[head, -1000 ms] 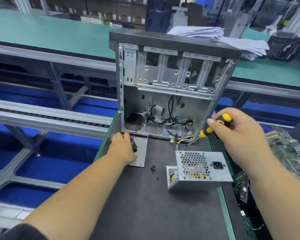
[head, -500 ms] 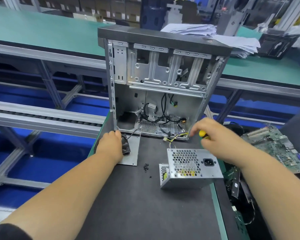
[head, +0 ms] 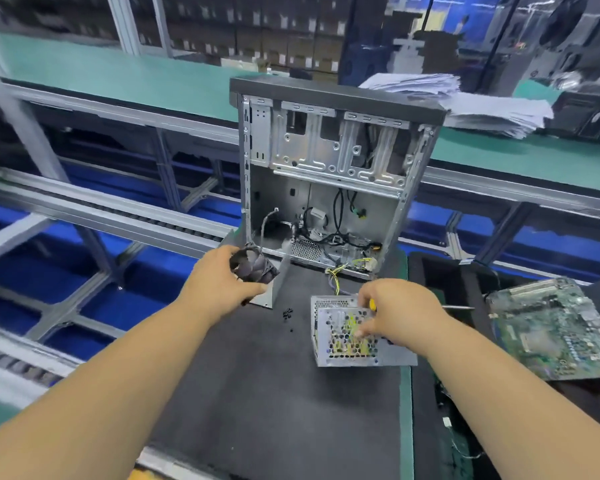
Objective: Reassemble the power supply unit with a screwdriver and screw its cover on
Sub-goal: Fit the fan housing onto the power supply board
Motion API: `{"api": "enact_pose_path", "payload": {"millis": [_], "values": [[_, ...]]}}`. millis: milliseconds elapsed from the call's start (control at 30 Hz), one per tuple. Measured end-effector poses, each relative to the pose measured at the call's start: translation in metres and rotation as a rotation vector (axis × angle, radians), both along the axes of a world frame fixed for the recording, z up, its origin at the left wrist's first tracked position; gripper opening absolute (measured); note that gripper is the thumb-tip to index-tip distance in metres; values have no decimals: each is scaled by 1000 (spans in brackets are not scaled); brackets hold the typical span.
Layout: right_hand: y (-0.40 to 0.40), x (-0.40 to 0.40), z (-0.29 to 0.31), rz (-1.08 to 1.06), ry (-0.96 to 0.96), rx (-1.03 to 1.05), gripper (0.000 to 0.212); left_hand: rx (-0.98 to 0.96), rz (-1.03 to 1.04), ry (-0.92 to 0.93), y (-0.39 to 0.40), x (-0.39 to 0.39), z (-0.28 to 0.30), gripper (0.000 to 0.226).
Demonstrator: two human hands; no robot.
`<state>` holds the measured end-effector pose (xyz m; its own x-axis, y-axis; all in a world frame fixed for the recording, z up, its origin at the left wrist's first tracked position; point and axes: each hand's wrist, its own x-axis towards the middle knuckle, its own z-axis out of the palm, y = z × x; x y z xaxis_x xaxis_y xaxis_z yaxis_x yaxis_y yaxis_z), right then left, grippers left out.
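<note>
The silver power supply unit (head: 347,341) lies on the black mat, its perforated face toward me and yellow wires running from it to the case. My right hand (head: 395,313) grips the yellow-handled screwdriver (head: 373,304), whose shaft pokes out to the right, and its fingertips touch the unit's top. My left hand (head: 222,282) holds the black fan (head: 253,266) fixed to the grey metal cover plate (head: 274,289), tilted up off the mat. Small black screws (head: 287,314) lie between the hands.
An open computer case (head: 326,174) stands upright behind the unit, cables inside. A green motherboard (head: 555,327) lies at the right. A stack of papers (head: 465,98) sits on the green bench behind. A conveyor frame runs along the left; the mat's green edge (head: 405,393) borders the right.
My right hand came down with the screwdriver from beside the case onto the power supply unit. My left hand lifted the fan and cover plate, which lay flat before.
</note>
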<state>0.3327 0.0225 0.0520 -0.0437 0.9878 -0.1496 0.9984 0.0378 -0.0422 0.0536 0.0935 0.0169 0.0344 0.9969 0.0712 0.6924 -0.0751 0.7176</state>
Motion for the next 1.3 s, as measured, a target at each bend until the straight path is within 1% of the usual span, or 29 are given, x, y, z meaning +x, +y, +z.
{"api": "enact_pose_path", "payload": {"millis": [33,100,200,267,333,400,467,500,533,567,600,633,700,767,833,900,933,1033,1100,1133,1167,1233,1300], "values": [[-4,-1,-3,6,-21,36,42,-6,13,-41,-7,3,3,77],[-13,-2,-11,-2,-45,88,41,-28,3,-134,-20,11,9,71],[-27,-6,-29,-76,-14,101,42,-92,-58,-275,-32,21,12,69],[-36,-11,-41,-119,3,105,41,-123,-102,-297,-37,24,11,68],[-45,-17,-52,-117,-12,105,37,-155,-156,-343,-38,25,7,69],[-53,-24,-60,-123,-14,87,32,-220,-239,-439,-38,26,4,66],[-60,-30,-65,-134,4,46,27,-337,-330,-522,-38,29,3,56],[-63,-32,-67,-133,9,16,26,-420,-374,-611,-38,31,2,47],[-65,-34,-68,-131,9,-11,26,-515,-394,-759,-39,34,1,38],[-67,-37,-70,-133,8,-29,25,-612,-378,-920,-39,37,0,36],[-69,-39,-71,-136,8,-40,23,-700,-342,-1040,-40,39,0,40],[-71,-40,-72,-141,9,-44,22,-777,-329,-1105,-40,41,0,48],[-72,-41,-73,-149,18,-47,21,-893,-397,-1165,-42,44,-1,63],[-74,-40,-73,-149,49,-41,20,-955,-490,-1213,-45,46,1,69],[-75,-37,-69,-174,113,1,25,-981,-555,-1232,-47,48,4,70],[-76,-32,-62,-244,221,58,29,-1000,-609,-1228,-47,50,4,72],[-75,-30,-56,-277,281,86,27,-1010,-632,-1224,-46,50,3,73],[-73,-19,-34,-373,500,205,6,-1018,-668,-1191,-44,53,5,71],[-72,-13,-14,-447,753,290,17,-978,-671,-1091,-45,58,8,64],[-70,-9,-4,-481,892,306,23,-940,-654,-1014,-45,61,8,61],[-69,-4,5,-509,993,299,30,-903,-632,-936,-46,65,9,59],[-66,3,18,-530,1079,231,41,-876,-617,-853,-48,71,8,54],[-65,7,25,-512,1114,178,48,-903,-623,-850,-50,75,6,45]]}}
